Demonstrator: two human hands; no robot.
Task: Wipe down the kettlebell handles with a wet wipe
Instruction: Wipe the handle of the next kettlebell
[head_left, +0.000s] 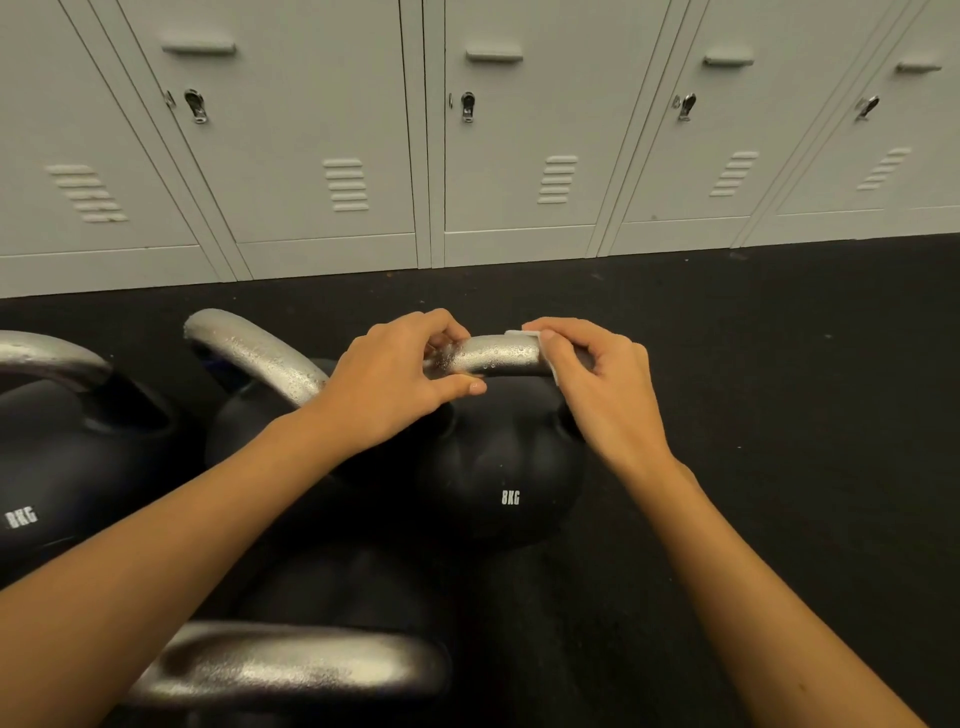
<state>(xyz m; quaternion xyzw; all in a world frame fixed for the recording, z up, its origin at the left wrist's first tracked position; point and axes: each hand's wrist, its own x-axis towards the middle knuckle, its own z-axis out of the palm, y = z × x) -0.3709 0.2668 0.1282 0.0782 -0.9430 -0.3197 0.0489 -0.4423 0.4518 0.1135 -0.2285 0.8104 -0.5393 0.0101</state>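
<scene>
A black kettlebell (498, 467) marked 8KG stands on the dark floor in the middle of the view. Its silver handle (493, 356) glistens with droplets. My left hand (400, 384) grips the handle's left end, fingers over the top and thumb below. My right hand (597, 374) holds a white wet wipe (540, 340) wrapped around the handle's right end; only the wipe's edges show past my fingers.
Three more black kettlebells with silver handles stand close by: one at far left (52, 467), one behind my left forearm (260, 353), one at the bottom (291, 665). Grey lockers (332, 156) line the back. Dark rubber floor (779, 364) stretches to the right.
</scene>
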